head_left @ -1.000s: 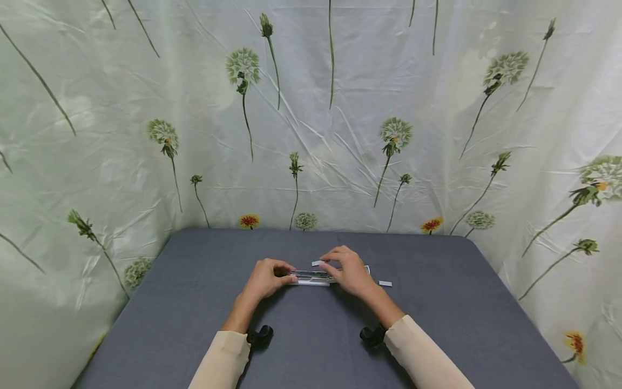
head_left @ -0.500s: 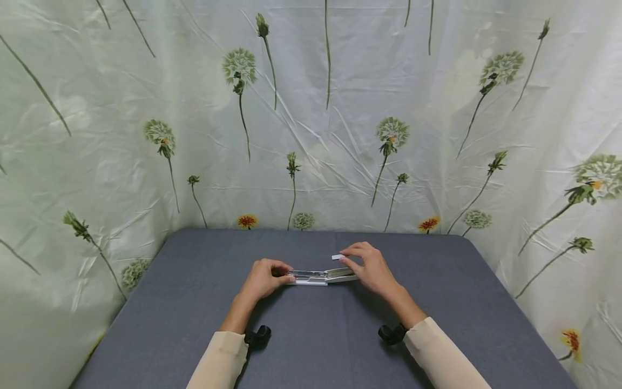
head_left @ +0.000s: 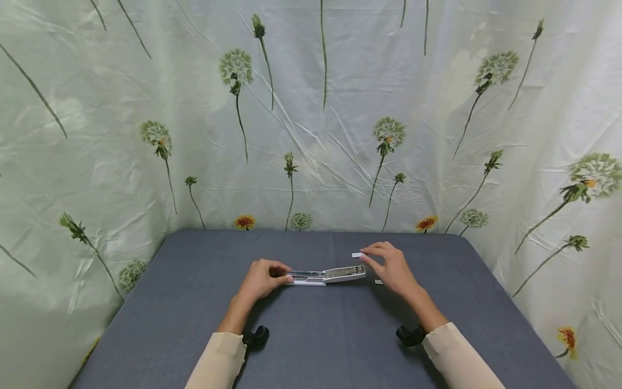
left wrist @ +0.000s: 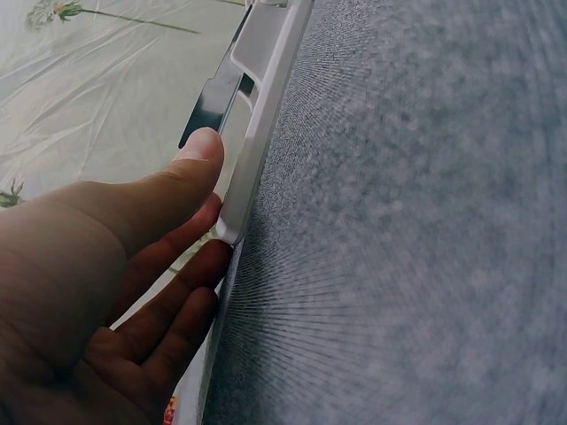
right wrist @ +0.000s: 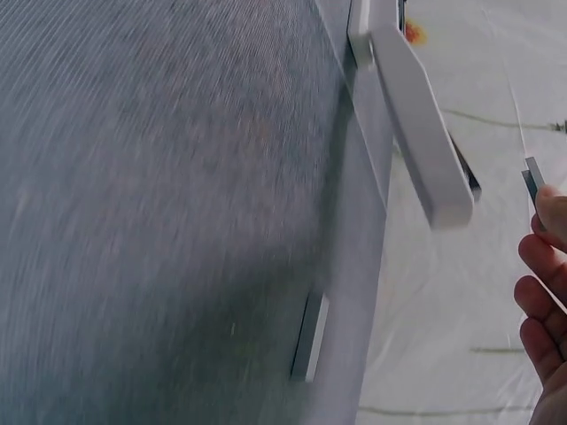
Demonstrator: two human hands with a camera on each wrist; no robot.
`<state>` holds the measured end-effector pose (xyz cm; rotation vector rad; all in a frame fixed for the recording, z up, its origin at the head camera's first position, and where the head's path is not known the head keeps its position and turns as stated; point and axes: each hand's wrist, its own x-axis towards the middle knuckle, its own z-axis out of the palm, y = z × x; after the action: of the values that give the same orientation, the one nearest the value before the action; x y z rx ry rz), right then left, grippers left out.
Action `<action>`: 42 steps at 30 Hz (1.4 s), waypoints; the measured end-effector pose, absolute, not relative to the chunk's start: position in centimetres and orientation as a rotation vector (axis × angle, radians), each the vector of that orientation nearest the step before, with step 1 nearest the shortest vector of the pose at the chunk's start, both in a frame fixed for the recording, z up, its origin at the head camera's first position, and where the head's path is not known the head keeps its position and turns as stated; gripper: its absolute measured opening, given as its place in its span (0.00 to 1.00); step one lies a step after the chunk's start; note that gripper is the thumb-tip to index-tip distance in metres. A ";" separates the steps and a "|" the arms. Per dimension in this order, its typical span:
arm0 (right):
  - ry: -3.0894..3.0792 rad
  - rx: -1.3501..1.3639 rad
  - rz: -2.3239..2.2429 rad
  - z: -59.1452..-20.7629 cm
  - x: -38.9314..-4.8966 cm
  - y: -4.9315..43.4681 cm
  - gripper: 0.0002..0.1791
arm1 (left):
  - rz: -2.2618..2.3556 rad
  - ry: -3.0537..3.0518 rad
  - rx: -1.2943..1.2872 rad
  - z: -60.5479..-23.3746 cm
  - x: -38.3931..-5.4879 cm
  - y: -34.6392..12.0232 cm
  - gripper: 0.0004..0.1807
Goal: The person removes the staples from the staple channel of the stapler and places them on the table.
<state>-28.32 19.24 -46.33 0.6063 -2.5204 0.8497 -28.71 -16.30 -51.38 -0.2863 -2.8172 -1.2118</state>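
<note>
A white stapler [head_left: 310, 282] lies on the table with its top cover [right wrist: 416, 124] swung back to the right and its metal magazine [left wrist: 211, 104] bared. My left hand [head_left: 259, 281] holds the stapler's left end, thumb at the magazine and fingertips by the base. Up to the right of the cover, my right hand [head_left: 393, 271] pinches a short strip of staples [head_left: 357, 255] between thumb and index finger, clear of the stapler. A second staple strip [right wrist: 310, 336] lies on the table below that hand; the hand partly hides it in the head view.
The table [head_left: 194, 324] has a grey cloth top with rounded far corners. Behind it hangs a pale curtain [head_left: 311, 129] printed with dandelions. Each wrist wears a black camera mount [head_left: 410, 336].
My right hand has moved right, away from above the stapler, carrying the staple strip and uncovering the swung-back cover. My left hand keeps its hold on the stapler.
</note>
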 end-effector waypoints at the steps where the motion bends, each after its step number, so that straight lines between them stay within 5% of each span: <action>1: -2.521 0.597 0.850 -46.3 -28.3 19.6 0.12 | -1.214 -2.814 -0.288 -51.4 -28.7 -16.3 0.09; 42: -2.542 0.465 0.750 -48.2 -26.5 28.1 0.10 | -1.226 -2.822 -0.283 -51.5 -28.6 -16.4 0.09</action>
<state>-26.55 28.07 -48.22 0.4650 -2.5424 0.7496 -28.62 -16.40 -51.49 -0.2834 -2.8217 -1.2257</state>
